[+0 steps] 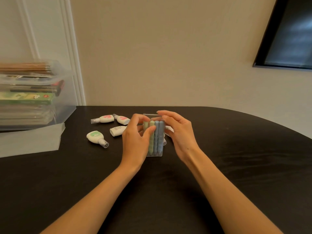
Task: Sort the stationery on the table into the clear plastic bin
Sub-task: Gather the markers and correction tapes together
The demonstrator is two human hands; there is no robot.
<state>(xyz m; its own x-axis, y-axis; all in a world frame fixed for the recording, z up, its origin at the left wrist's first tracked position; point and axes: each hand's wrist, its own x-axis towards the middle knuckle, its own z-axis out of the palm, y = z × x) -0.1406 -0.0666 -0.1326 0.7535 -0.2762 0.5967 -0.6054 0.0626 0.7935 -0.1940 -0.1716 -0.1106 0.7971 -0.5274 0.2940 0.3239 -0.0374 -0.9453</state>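
Note:
A small clear case (pixel 158 150) of green and blue pastel markers stands upright at the middle of the black table (pixel 236 166). My left hand (pixel 136 139) grips its left side, thumb across the front. My right hand (pixel 179 132) holds the right side, fingertips curled over the open lid (pixel 151 114) at the top. Several white correction tapes lie behind and left: two with pink labels (pixel 106 119) (pixel 122 119), one plain (pixel 117 130), one with a green label (pixel 95 136). The clear plastic bin (pixel 64 105) stands at the far left, filled with stacked stationery.
The bin's clear lid (pixel 30 142) lies flat in front of the bin at the left table edge. A dark framed panel (pixel 287 34) hangs on the wall at the upper right. The table's right edge curves away.

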